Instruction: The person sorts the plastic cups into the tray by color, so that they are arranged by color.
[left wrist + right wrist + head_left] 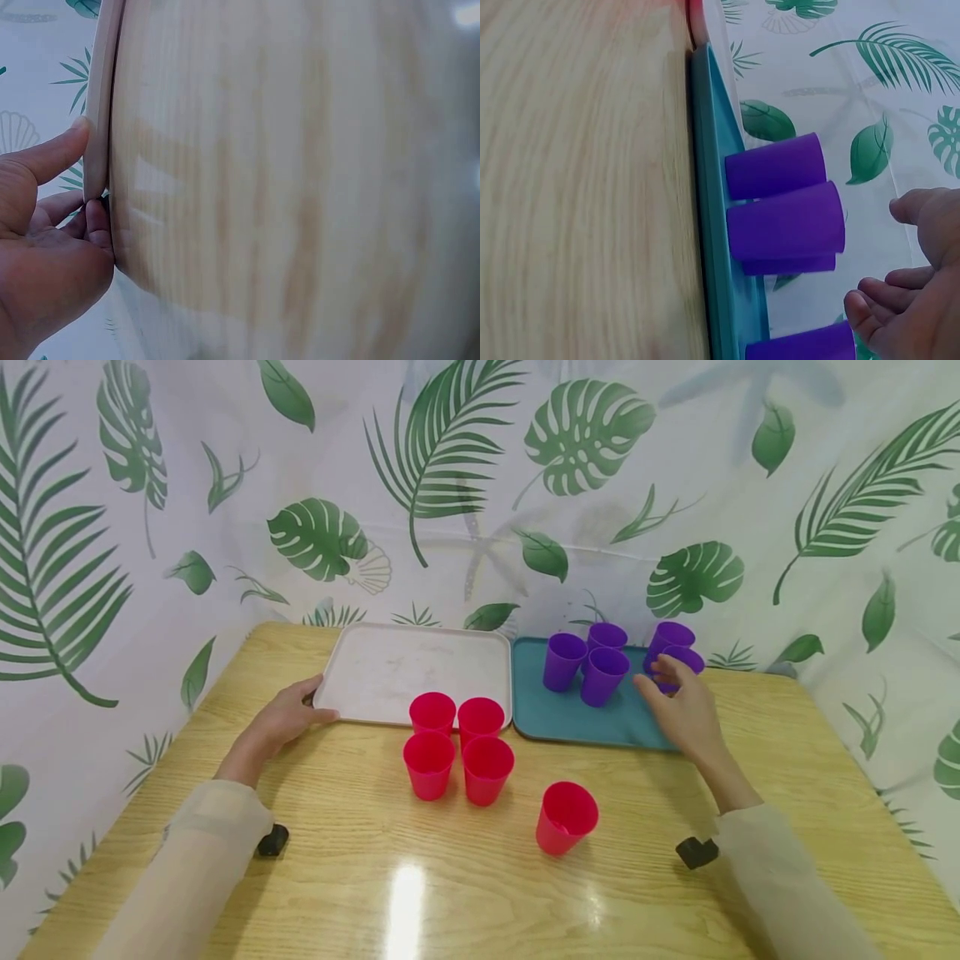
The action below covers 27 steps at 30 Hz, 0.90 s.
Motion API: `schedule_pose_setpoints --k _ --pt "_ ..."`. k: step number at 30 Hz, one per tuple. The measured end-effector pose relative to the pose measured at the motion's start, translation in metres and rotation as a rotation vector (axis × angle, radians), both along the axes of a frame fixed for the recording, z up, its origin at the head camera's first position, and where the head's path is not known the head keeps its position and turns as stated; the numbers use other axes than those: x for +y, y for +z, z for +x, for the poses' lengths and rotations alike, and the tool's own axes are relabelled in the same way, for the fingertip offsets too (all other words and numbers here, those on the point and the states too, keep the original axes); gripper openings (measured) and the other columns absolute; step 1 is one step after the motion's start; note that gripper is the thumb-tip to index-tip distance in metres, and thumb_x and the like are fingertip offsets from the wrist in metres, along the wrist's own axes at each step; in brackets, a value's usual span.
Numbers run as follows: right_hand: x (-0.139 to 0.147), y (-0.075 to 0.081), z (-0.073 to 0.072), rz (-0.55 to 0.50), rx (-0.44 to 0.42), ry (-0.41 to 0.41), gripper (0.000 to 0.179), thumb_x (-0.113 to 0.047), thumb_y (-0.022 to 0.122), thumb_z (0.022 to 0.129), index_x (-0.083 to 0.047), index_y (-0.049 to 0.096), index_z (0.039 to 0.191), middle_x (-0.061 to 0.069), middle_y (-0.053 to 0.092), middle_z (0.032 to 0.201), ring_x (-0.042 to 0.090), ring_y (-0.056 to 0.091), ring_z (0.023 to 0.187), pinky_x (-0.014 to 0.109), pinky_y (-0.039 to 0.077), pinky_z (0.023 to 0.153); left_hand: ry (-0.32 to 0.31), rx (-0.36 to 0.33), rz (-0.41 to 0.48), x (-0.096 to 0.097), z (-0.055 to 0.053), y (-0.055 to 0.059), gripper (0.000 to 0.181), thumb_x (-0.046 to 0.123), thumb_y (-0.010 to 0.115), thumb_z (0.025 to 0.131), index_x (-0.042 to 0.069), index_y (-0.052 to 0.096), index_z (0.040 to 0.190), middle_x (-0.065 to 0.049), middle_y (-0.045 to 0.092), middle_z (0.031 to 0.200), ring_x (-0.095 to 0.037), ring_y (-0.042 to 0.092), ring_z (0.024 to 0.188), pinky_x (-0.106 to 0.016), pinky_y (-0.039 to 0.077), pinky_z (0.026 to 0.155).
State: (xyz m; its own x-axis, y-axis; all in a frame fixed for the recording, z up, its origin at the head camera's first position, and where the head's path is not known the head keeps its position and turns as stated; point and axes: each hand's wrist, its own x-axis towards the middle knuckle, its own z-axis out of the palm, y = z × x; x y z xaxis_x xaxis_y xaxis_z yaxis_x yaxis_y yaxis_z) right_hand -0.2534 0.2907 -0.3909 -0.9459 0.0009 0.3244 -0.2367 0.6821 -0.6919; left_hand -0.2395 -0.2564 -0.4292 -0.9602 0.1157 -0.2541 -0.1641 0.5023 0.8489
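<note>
Left of centre in the head view, the left hand (281, 717) pinches the left end of the white tray (420, 660) between thumb and fingers. Right of centre, the right hand (686, 706) holds nothing, thumb and fingers apart, near the purple cups (605, 681) on the teal tray (630, 722). Four red cups (488, 772) cluster mid-frame; another red cup (567, 818) stands lower right of them on the table (337, 860)

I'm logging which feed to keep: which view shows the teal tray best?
The head view: it takes in most of the teal tray from above, though purple cups and the right hand cover parts. The right wrist view shows it nearly edge-on, cut off at the bottom; the left wrist view doesn't show it.
</note>
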Motion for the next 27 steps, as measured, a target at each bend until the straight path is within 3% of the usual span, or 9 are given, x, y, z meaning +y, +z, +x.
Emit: schedule_pose_setpoints --k 5,8,14,17,20,27 --pt "0.019 -0.004 0.008 0.015 -0.019 -0.020 0.061 -0.028 0.064 0.103 0.013 0.048 0.145 0.030 0.060 0.137 0.043 0.058 0.125 0.019 0.045 0.090 -0.002 0.000 0.000 -0.001 0.000 -0.001 0.084 0.013 0.063 0.104 0.000 0.004 0.163 -0.024 0.004 0.170 -0.041 0.005 0.156 -0.056 0.013 0.124" --pt "0.032 -0.006 0.012 0.032 -0.037 -0.032 0.062 -0.030 0.062 0.104 0.012 0.046 0.147 0.030 0.058 0.140 0.044 0.055 0.127 0.027 0.049 0.095 -0.002 0.000 -0.003 -0.001 -0.001 -0.001 0.084 0.013 0.063 0.104 0.000 0.004 0.163 -0.024 0.004 0.170 -0.041 0.005 0.156 -0.055 0.013 0.125" --pt "0.055 -0.013 0.019 0.058 -0.044 -0.049 0.062 -0.031 0.060 0.105 0.013 0.046 0.147 0.033 0.055 0.142 0.048 0.054 0.128 0.019 0.046 0.086 -0.001 -0.003 -0.008 -0.001 -0.001 0.000 0.085 0.014 0.063 0.104 0.000 0.004 0.163 -0.023 0.003 0.170 -0.040 0.004 0.157 -0.055 0.012 0.125" --pt "0.064 -0.016 0.024 0.083 -0.075 -0.051 0.064 -0.032 0.058 0.106 0.014 0.043 0.148 0.035 0.052 0.144 0.050 0.052 0.129 0.035 0.052 0.092 -0.001 -0.004 -0.007 -0.001 -0.001 -0.001 0.085 0.014 0.063 0.103 0.000 0.004 0.163 -0.023 0.003 0.170 -0.040 0.003 0.157 -0.055 0.012 0.125" --pt "0.071 -0.020 0.027 0.095 -0.107 -0.051 0.067 -0.033 0.056 0.106 0.015 0.039 0.150 0.037 0.049 0.145 0.053 0.049 0.131 0.059 0.049 0.096 -0.002 -0.001 -0.008 -0.001 -0.001 -0.002 0.085 0.014 0.063 0.103 0.000 0.005 0.163 -0.023 0.003 0.170 -0.040 0.003 0.157 -0.055 0.012 0.125" --pt "0.087 -0.028 0.030 0.131 -0.165 -0.049 0.071 -0.036 0.054 0.107 0.018 0.036 0.149 0.041 0.044 0.145 0.058 0.046 0.130 0.068 0.045 0.099 -0.009 0.007 -0.017 -0.002 -0.002 -0.004 0.083 0.013 0.061 0.104 -0.001 0.004 0.163 -0.022 0.004 0.170 -0.038 0.004 0.157 -0.053 0.012 0.125"
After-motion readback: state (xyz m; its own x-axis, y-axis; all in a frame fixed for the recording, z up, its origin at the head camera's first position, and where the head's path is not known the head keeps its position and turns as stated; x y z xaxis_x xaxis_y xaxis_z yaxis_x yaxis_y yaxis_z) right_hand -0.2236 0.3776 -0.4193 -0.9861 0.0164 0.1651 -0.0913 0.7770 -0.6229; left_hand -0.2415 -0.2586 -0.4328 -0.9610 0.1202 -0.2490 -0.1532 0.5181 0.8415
